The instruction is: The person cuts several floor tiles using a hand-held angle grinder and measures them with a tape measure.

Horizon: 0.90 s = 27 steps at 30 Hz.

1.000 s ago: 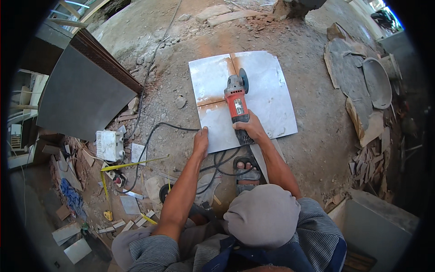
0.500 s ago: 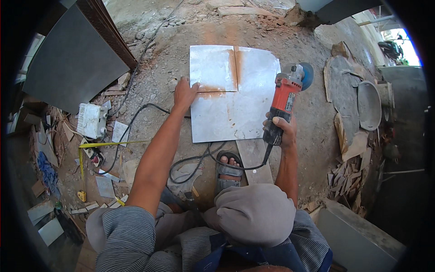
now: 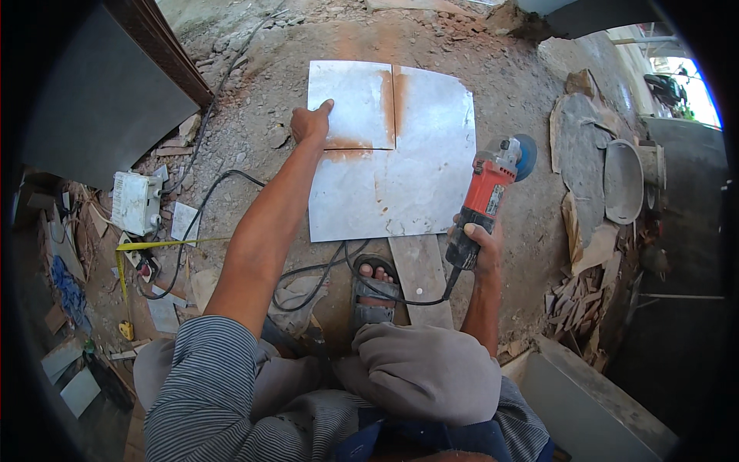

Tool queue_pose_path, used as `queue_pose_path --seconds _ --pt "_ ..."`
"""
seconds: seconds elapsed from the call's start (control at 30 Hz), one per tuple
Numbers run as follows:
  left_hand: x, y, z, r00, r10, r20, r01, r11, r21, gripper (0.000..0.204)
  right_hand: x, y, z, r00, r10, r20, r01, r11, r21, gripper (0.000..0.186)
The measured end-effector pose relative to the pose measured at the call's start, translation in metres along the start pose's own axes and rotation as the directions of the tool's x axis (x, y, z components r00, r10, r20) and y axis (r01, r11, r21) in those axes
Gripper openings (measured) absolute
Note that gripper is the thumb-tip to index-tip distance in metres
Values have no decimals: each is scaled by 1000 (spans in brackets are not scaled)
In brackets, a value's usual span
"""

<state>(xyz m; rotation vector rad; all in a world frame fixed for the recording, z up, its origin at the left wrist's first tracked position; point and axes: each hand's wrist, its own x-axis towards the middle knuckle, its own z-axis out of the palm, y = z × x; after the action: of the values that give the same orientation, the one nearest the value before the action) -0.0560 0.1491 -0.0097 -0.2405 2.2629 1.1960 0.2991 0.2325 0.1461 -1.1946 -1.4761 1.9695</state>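
A pale grey-white tile lies on the ground in front of me. Two dark cut lines edged with orange dust meet on it and mark off a squarish section at its far left. My left hand is closed on the left edge of that section, thumb on top; its other fingers are partly hidden. In my right hand is a red and black angle grinder, gripped by its body. The grinder's blue-grey disc points away to the far right, off the tile. Whether it spins I cannot tell.
A black cord loops past my sandalled foot and a narrow board. At left are a white box, a yellow tape measure and a large dark panel. Broken tile pieces and a grey basin are at right.
My left hand has slid farther away along the tile's left edge, from near the cut line to higher on the section. The view has shifted a little; the grinder stays beside the tile.
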Motion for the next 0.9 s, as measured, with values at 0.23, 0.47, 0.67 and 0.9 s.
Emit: queue_pose_path --seconds 0.23,0.47,0.67,0.9 --pt "-19 3 -1 979 79 -190 -63 994 87 66 2 3 3 998 55 24 -55 998 -12 55" --pt "-15 49 -6 866 474 -160 -464 880 96 59 3 3 8 997 68 25 -68 998 -2 51" --pt "13 44 -26 861 469 -198 -473 881 29 56 1 4 3 998 64 23 -64 998 -7 52" --pt "68 35 -56 883 219 -415 -300 944 -139 43 1 7 -6 998 48 34 -45 996 -73 51"
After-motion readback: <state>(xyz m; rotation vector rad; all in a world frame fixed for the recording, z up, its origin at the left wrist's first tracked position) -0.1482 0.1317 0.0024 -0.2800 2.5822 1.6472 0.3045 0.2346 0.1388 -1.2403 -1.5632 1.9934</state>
